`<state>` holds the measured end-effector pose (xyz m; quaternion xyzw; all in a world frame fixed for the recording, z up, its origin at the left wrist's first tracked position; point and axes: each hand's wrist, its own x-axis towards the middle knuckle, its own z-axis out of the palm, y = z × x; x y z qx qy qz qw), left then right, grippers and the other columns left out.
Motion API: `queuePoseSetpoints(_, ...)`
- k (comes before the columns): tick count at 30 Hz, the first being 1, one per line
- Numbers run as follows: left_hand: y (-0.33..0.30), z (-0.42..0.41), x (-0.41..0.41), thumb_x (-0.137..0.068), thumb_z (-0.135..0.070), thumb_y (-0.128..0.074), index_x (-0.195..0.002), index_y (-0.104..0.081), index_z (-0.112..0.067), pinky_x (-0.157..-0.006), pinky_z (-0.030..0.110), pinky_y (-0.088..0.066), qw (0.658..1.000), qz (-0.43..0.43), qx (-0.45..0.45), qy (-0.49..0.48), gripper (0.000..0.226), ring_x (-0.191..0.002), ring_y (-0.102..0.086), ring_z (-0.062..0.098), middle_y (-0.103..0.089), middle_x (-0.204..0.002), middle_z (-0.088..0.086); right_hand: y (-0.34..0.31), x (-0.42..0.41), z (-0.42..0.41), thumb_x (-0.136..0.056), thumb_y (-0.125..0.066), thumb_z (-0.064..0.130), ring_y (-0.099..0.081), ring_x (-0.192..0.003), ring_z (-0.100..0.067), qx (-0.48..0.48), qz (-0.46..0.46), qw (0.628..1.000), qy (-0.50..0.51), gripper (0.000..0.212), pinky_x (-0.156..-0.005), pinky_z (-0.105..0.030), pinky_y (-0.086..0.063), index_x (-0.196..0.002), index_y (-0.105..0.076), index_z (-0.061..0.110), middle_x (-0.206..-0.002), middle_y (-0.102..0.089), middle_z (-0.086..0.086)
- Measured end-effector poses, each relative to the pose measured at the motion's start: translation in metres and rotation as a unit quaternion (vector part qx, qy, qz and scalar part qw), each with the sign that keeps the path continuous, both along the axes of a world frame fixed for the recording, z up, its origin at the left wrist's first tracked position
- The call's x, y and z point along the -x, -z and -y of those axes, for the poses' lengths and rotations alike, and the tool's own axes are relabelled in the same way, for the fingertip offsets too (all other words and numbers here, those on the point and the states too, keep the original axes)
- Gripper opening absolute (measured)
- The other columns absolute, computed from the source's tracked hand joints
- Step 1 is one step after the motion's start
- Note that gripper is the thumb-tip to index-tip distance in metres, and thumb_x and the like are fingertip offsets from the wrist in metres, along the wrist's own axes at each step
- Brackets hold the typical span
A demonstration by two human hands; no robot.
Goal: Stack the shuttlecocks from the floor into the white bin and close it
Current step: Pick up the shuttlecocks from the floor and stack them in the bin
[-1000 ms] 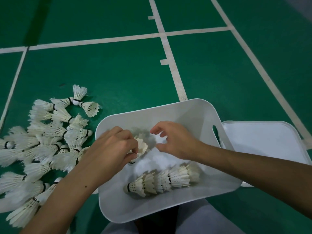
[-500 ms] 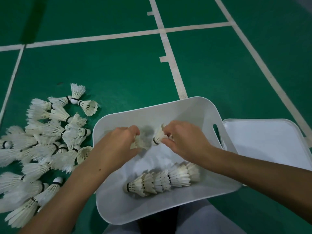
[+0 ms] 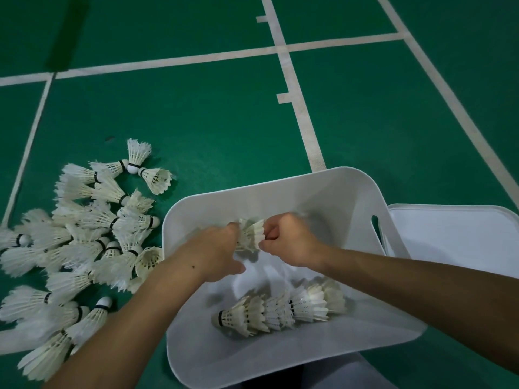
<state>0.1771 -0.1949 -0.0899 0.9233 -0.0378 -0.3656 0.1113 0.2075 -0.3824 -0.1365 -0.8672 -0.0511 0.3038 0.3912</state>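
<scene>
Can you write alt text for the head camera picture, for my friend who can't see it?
Two hands, left hand and right hand, hold shuttlecocks together over a white bin that has a nested row inside. More lie in a pile on the green floor.

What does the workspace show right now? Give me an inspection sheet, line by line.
Surface: green court floor with white lines.
Job's things: white bin open, a nested row of shuttlecocks lying inside; loose shuttlecocks heaped on the floor left of it; lid flat on the floor at its right.
Clutter: nothing seen.
Grippers: left hand and right hand both grip held shuttlecocks above the bin.
Cables: nothing seen.
Surroundings: only court floor.
</scene>
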Motion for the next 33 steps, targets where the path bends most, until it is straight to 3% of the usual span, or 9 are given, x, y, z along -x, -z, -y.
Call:
queuePoseSetpoints(6,-0.007,0.006,0.005,-0.096,-0.051,-0.065,-0.140,-0.041,-0.018,-0.083,0.040,-0.048,0.997,0.062,-0.038,0.041,0.060,-0.109,-0.065,0.035,-0.066,-0.127,0.010,-0.006,-0.002,-0.005,-0.088,-0.080,0.012,-0.061,-0.064,-0.011,0.012,0.019,0.999,-0.045,0.004,-0.057,-0.020,-0.046,-0.088,-0.076,0.010,-0.071,-0.068,0.005)
queuePoseSetpoints(10,-0.029,0.006,0.017,-0.100,-0.054,-0.056,-0.143,-0.037,-0.024,-0.070,0.038,-0.047,0.974,0.201,-0.079,0.065,0.056,-0.100,-0.070,0.032,-0.071,-0.116,0.002,-0.026,-0.006,0.009,-0.089,-0.079,0.027,-0.073,-0.093,-0.023,0.077,0.022,0.992,-0.099,0.033,-0.082,-0.036,-0.060,-0.114,-0.070,0.007,-0.102,-0.077,-0.007)
queuePoseSetpoints(12,-0.045,0.004,0.025,-0.102,-0.051,-0.053,-0.138,-0.044,-0.029,-0.068,0.035,-0.047,0.962,0.261,-0.051,0.061,0.043,-0.096,-0.071,0.025,-0.072,-0.108,-0.006,-0.043,-0.003,0.018,-0.093,-0.073,0.035,-0.070,-0.098,-0.023,0.138,0.088,0.977,-0.135,0.035,-0.088,-0.041,-0.059,-0.120,-0.069,0.013,-0.110,-0.075,-0.004)
queuePoseSetpoints(15,-0.069,-0.002,0.038,-0.101,-0.048,-0.054,-0.130,-0.058,-0.034,-0.066,0.032,-0.052,0.932,0.360,0.030,0.018,0.032,-0.089,-0.070,0.014,-0.073,-0.097,-0.015,-0.080,0.004,0.021,-0.098,-0.064,0.041,-0.068,-0.095,-0.016,0.143,0.207,0.953,-0.171,0.019,-0.084,-0.037,-0.058,-0.108,-0.071,0.027,-0.104,-0.074,0.008)
queuePoseSetpoints(20,-0.086,-0.027,0.059,-0.098,-0.037,-0.064,-0.117,-0.062,-0.027,-0.050,0.030,-0.049,0.841,0.495,0.115,-0.184,0.021,-0.063,-0.064,0.006,-0.064,-0.073,-0.019,-0.142,0.002,-0.007,-0.100,-0.055,0.040,-0.060,-0.090,-0.015,0.099,0.374,0.888,-0.250,0.015,-0.074,-0.041,-0.055,-0.096,-0.065,0.029,-0.094,-0.067,0.012)
queuePoseSetpoints(23,-0.078,-0.059,0.068,-0.098,-0.032,-0.066,-0.111,-0.063,-0.027,-0.052,0.032,-0.052,0.824,0.493,0.087,-0.267,0.014,-0.060,-0.064,0.007,-0.065,-0.070,-0.016,-0.155,-0.011,-0.035,-0.099,-0.054,0.033,-0.057,-0.082,-0.025,0.058,0.474,0.827,-0.296,0.020,-0.060,-0.041,-0.052,-0.092,-0.066,0.018,-0.086,-0.066,0.001)
queuePoseSetpoints(26,-0.061,-0.098,0.079,-0.098,-0.031,-0.068,-0.104,-0.066,-0.032,-0.050,0.030,-0.051,0.853,0.444,0.030,-0.271,0.006,-0.059,-0.064,0.004,-0.067,-0.071,-0.017,-0.162,-0.033,-0.068,-0.100,-0.051,0.034,-0.056,-0.083,-0.026,0.044,0.498,0.788,-0.361,0.023,-0.061,-0.037,-0.049,-0.095,-0.066,0.016,-0.089,-0.066,-0.001)
queuePoseSetpoints(29,-0.040,-0.127,0.090,-0.096,-0.034,-0.073,-0.099,-0.071,-0.033,-0.050,0.022,-0.046,0.897,0.351,0.035,-0.266,0.003,-0.061,-0.065,0.000,-0.070,-0.074,-0.022,-0.166,-0.058,-0.104,-0.101,-0.052,0.035,-0.057,-0.091,-0.021,0.026,0.440,0.798,-0.412,0.017,-0.075,-0.042,-0.053,-0.101,-0.063,0.023,-0.096,-0.066,0.005)
queuePoseSetpoints(33,-0.023,-0.133,0.099,-0.091,-0.031,-0.081,-0.097,-0.073,-0.034,-0.062,0.019,-0.053,0.888,0.236,0.166,-0.358,0.011,-0.070,-0.070,0.001,-0.074,-0.078,-0.017,-0.155,-0.095,-0.147,-0.099,-0.058,0.033,-0.062,-0.088,-0.016,0.028,0.364,0.817,-0.446,0.009,-0.080,-0.041,-0.054,-0.099,-0.065,0.027,-0.093,-0.068,0.012)
